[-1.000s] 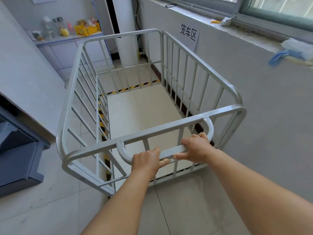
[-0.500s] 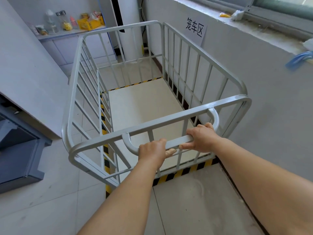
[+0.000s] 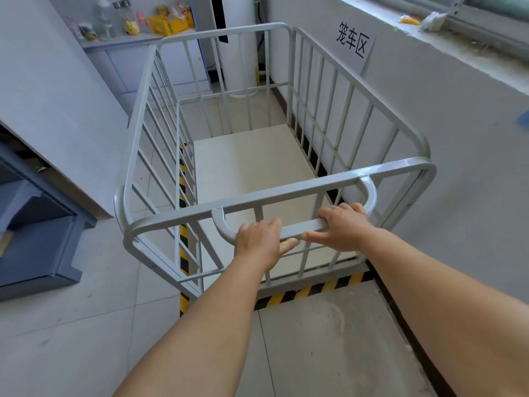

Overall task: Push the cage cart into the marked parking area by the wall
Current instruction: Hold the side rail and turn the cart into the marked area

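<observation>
Both hands are on the handle (image 3: 303,226), the flat grey bar curving out from the near top rail of the cage cart (image 3: 286,124). The left hand (image 3: 259,242) wraps the bar's left part, fingers curled over the top and thumb tucked beneath, a closed hold on the metal. The right hand (image 3: 342,226) sits just beside it to the right, fingers folded over the bar near its right-hand curve, thumb pointing left underneath; also a closed hold. The two thumbs nearly meet under the bar.

The cart itself, pale grey with barred sides and a cream floor panel, stands close alongside the white wall (image 3: 429,133) on the right, its right side running parallel to it. Yellow-and-black striped floor tape (image 3: 315,290) shows on the floor just near of the cart's near edge, and another striped line (image 3: 183,179) runs far along the floor under the cart's left side. So the cart sits within those two visible lines; its far end I cannot judge against any marking.

On the wall above the cart's far right corner hangs a white paper sign (image 3: 355,43) with black characters. At the far left, a counter (image 3: 120,43) carries bottles and yellow items. A dark blue cabinet (image 3: 37,233) stands at the near left.
</observation>
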